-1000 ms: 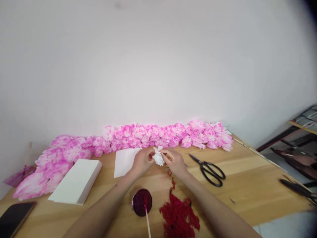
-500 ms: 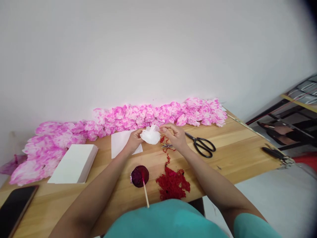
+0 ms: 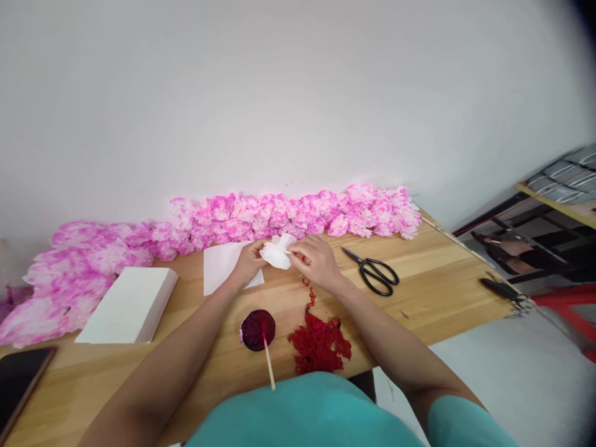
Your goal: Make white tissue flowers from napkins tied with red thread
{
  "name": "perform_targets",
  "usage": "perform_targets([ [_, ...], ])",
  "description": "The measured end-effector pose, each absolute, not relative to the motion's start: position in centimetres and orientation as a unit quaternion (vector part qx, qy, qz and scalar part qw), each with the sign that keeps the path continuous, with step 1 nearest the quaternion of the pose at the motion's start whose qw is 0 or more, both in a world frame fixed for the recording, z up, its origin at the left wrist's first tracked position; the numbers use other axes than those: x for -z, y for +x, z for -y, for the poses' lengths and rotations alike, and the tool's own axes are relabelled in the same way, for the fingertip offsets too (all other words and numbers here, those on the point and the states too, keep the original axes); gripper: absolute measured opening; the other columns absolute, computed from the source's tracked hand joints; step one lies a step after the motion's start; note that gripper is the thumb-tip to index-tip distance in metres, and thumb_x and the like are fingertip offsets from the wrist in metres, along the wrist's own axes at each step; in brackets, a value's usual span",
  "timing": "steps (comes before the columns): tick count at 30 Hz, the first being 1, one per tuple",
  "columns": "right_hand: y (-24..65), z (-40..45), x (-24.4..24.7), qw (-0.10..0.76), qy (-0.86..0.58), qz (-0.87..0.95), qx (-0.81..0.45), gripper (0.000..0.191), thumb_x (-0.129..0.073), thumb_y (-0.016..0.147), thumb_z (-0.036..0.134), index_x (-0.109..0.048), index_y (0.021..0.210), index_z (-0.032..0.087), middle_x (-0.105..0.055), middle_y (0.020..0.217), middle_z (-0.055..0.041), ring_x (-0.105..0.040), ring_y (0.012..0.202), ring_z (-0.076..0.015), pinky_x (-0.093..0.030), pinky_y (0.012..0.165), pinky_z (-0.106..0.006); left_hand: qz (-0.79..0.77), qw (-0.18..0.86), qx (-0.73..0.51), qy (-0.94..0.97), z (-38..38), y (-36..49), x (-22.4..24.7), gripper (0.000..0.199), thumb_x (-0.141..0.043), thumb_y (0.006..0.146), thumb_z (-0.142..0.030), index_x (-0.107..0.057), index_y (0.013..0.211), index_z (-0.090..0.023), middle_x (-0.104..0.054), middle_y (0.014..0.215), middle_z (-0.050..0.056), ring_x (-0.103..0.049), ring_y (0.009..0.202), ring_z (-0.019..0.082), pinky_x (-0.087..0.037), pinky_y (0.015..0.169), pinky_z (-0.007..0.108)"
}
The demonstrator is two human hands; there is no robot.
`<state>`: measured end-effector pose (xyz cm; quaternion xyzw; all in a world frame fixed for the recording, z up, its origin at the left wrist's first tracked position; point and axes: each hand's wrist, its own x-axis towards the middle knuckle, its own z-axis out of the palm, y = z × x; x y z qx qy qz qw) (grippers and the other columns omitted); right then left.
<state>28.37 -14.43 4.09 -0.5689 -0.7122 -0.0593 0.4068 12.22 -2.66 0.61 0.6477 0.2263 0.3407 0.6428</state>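
A white paper flower (image 3: 278, 251) with ruffled layers is held up over the middle of the table. My left hand (image 3: 250, 259) grips its left side, fingers closed. On its right edge, my right hand (image 3: 318, 259) pinches a petal between thumb and fingers. Under my left hand lies a white paper sheet (image 3: 218, 270). Red yarn (image 3: 311, 301) runs from beneath my right hand down to a tangled red yarn heap (image 3: 319, 347). A small bowl of dark magenta dye (image 3: 254, 329) stands nearer me, a wooden stick (image 3: 270, 366) leaning in it.
Pink-and-white paper flowers (image 3: 274, 214) line the wall. A thick stack of white paper (image 3: 128, 304) and a phone (image 3: 23, 385) lie at left. Black-handled scissors (image 3: 377, 276) rest right of my hands; black-handled pliers (image 3: 500, 288) lie by the table's right edge.
My right hand has closed in on the flower's right side and turned more over it. The flower looks more gathered. The whole view has shifted slightly.
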Motion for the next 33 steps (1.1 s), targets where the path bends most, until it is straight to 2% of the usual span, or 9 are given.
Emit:
perform_targets([
  [3,28.5,14.6,-4.2,0.468,-0.547,0.694,0.000,0.013,-0.057,0.091,0.027,-0.068,0.086,0.023,-0.071,0.081,-0.0027,-0.062,0.075,-0.0169,-0.045,0.072,-0.034,-0.218,0.630,-0.345,0.661,2.7,12.4,-0.5,0.028,-0.080,0.059,-0.027,-0.068,0.081,-0.015,-0.071,0.079,0.002,-0.061,0.071,0.014,-0.047,0.071,0.025],
  [6,29.3,14.6,-4.4,0.527,-0.578,0.622,-0.027,0.014,-0.054,0.093,0.029,-0.067,0.093,0.024,-0.070,0.087,-0.0029,-0.062,0.081,-0.0176,-0.048,0.075,-0.034,-0.206,0.620,-0.338,0.677,2.6,12.5,0.1,0.027,-0.080,0.061,-0.028,-0.069,0.083,-0.015,-0.072,0.081,0.003,-0.064,0.074,0.016,-0.049,0.072,0.026],
  [8,29.8,14.5,-4.4,0.516,-0.597,0.615,-0.020,0.015,-0.054,0.093,0.030,-0.067,0.098,0.024,-0.070,0.095,-0.0041,-0.062,0.091,-0.0193,-0.047,0.082,-0.036,-0.193,0.608,-0.334,0.694,2.6,12.6,0.5,0.025,-0.079,0.063,-0.027,-0.070,0.083,-0.015,-0.073,0.083,0.004,-0.065,0.077,0.018,-0.049,0.074,0.026],
  [11,30.1,14.1,-4.1,0.447,-0.603,0.660,-0.012,0.019,-0.058,0.091,0.033,-0.066,0.105,0.023,-0.070,0.104,-0.0060,-0.060,0.099,-0.0219,-0.045,0.089,-0.040,-0.177,0.586,-0.320,0.723,2.7,12.7,0.6,0.022,-0.076,0.067,-0.028,-0.072,0.084,-0.016,-0.074,0.087,0.006,-0.066,0.080,0.019,-0.049,0.073,0.026],
  [14,30.0,13.8,-3.4,0.393,-0.610,0.688,-0.010,0.018,-0.064,0.087,0.036,-0.067,0.095,0.021,-0.069,0.100,-0.0074,-0.060,0.096,-0.0232,-0.045,0.084,-0.039,-0.170,0.570,-0.300,0.746,2.9,12.7,0.4,0.019,-0.074,0.071,-0.028,-0.071,0.085,-0.016,-0.073,0.087,0.006,-0.066,0.079,0.018,-0.049,0.072,0.026],
  [17,29.8,13.6,-2.7,0.399,-0.613,0.682,-0.001,0.013,-0.066,0.085,0.033,-0.065,0.082,0.020,-0.069,0.092,-0.0064,-0.061,0.091,-0.0219,-0.045,0.081,-0.037,-0.185,0.559,-0.304,0.749,3.0,12.7,0.4,0.018,-0.073,0.071,-0.026,-0.068,0.085,-0.016,-0.071,0.086,0.004,-0.065,0.077,0.017,-0.047,0.068,0.024],
  [24,29.1,13.7,-2.7,0.421,-0.604,0.676,-0.041,0.006,-0.060,0.087,0.020,-0.065,0.088,0.021,-0.069,0.084,-0.0033,-0.061,0.081,-0.0185,-0.043,0.077,-0.033,-0.211,0.581,-0.296,0.728,2.9,12.7,0.9,0.041,-0.074,0.069,-0.026,-0.057,0.106,-0.018,-0.070,0.092,0.004,-0.065,0.079,0.016,-0.045,0.067,0.022],
  [28,28.7,14.0,-3.4,0.470,-0.579,0.655,-0.121,0.011,-0.058,0.086,0.017,-0.066,0.091,0.022,-0.070,0.089,-0.0024,-0.063,0.083,-0.0163,-0.046,0.079,-0.031,-0.200,0.587,-0.290,0.729,2.9,12.7,1.0,0.048,-0.073,0.071,-0.028,-0.054,0.114,-0.019,-0.069,0.095,0.004,-0.066,0.083,0.017,-0.047,0.072,0.025],
  [33,29.4,14.1,-3.5,0.600,-0.537,0.545,-0.234,0.015,-0.064,0.085,0.033,-0.065,0.097,0.024,-0.070,0.094,-0.0022,-0.065,0.087,-0.0165,-0.051,0.081,-0.032,-0.212,0.584,-0.300,0.724,2.9,12.7,1.0,0.052,-0.072,0.072,-0.028,-0.052,0.120,-0.019,-0.068,0.098,0.005,-0.066,0.090,0.019,-0.047,0.076,0.026],
])
